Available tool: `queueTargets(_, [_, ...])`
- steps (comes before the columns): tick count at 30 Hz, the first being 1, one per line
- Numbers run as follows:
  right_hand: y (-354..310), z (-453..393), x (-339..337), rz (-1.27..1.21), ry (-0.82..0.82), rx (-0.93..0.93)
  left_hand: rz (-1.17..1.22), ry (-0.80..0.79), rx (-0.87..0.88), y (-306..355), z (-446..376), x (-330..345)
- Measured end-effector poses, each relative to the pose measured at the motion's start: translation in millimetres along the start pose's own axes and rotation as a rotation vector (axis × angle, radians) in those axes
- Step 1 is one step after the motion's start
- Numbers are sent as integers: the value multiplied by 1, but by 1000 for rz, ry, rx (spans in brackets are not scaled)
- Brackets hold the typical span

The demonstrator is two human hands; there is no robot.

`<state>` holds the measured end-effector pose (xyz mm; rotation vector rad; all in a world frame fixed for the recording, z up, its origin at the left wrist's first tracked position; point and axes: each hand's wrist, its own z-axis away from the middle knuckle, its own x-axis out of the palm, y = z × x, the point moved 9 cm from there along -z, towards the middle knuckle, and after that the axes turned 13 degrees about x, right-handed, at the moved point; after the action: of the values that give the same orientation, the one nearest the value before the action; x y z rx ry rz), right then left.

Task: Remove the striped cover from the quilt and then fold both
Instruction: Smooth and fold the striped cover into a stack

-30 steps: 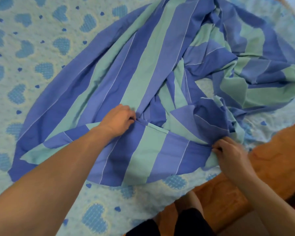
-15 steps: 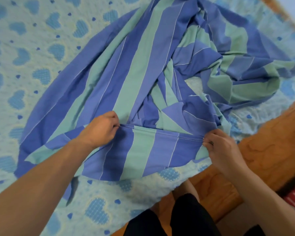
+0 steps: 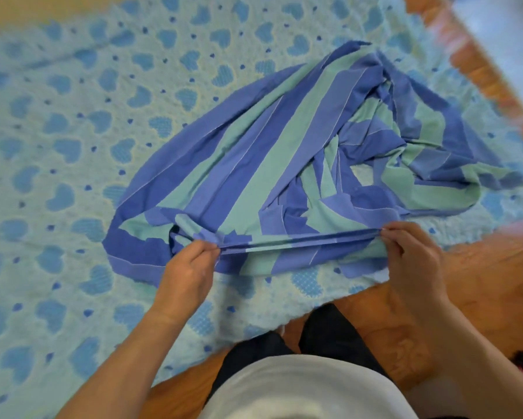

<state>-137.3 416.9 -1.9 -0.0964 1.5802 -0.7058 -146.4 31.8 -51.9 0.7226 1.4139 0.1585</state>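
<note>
So the striped cover (image 3: 284,152) is lying in a crumpled heap on top of the quilt (image 3: 57,131), the pale blue one with hearts all over it, which is spread out flat. The cover is fully out in the open, bunched up more on its far right side. Its near edge is pulled into a tight straight line between both hands. The left hand (image 3: 187,273) has its fingers curled in, pinching the left end of that edge, and the right hand (image 3: 411,261) does the same on the right end, fingers pressed together around the fabric. Just below the taut edge a bit of the cover hangs down onto the quilt. A wooden bed frame (image 3: 496,282) shows past the quilt's near right corner, right by the right hand.
</note>
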Motion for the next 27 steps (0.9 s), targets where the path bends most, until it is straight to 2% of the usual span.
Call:
queueTargets(3, [-50, -20, -44, -28, 178, -148, -38, 141, -21, 12, -18, -52])
queueTargets(7, [-117, -49, -118, -128, 402, -284, -11, 439, -60, 43, -42, -156])
queueTargets(9, [-145, -58, -161, -201, 524, -308, -104, 658, 96, 89, -36, -216])
queueTargets(11, [-167, -67, -191, -243, 575, -349, -177, 755, 192, 121, -26, -248])
queueTargets(15, [-183, -86, -200, -324, 368, -416, -79, 669, 52, 123, -12, -240])
queueTargets(19, [-162, -91, -218, -464, 267, -357, 52, 548, -61, 145, 7, -195])
queueTargets(24, [-153, -82, -223, -401, 175, -407, 10, 313, -185, 181, 32, -117])
queueTargets(27, [-155, -77, -222, -358, 134, -443, -24, 306, -204, 199, 45, -94])
